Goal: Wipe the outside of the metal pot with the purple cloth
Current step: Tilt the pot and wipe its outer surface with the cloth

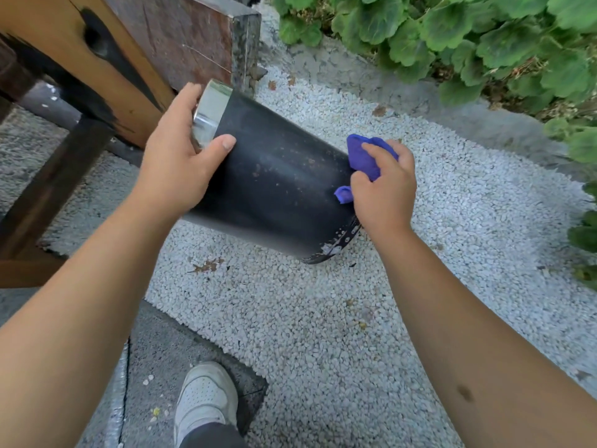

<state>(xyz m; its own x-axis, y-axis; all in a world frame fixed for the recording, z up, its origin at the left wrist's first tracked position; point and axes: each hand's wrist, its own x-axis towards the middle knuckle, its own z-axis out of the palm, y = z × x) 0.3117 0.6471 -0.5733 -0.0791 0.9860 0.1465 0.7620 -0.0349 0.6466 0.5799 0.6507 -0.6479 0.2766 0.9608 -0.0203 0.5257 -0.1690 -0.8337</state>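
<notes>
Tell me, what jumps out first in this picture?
A big dark metal pot with a shiny silver band is held tilted above white gravel, mid-frame. The left hand grips its silver end, while the right hand presses a crumpled purple cloth against its side.

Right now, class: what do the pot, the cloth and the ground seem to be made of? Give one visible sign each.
Pot: likely metal, with a shiny mirror-like band at one end and a matt black, speckled side.
Purple cloth: soft fabric, since it bunches in the right hand.
Ground: small pale pebbles, loose or set, cannot tell.
</notes>
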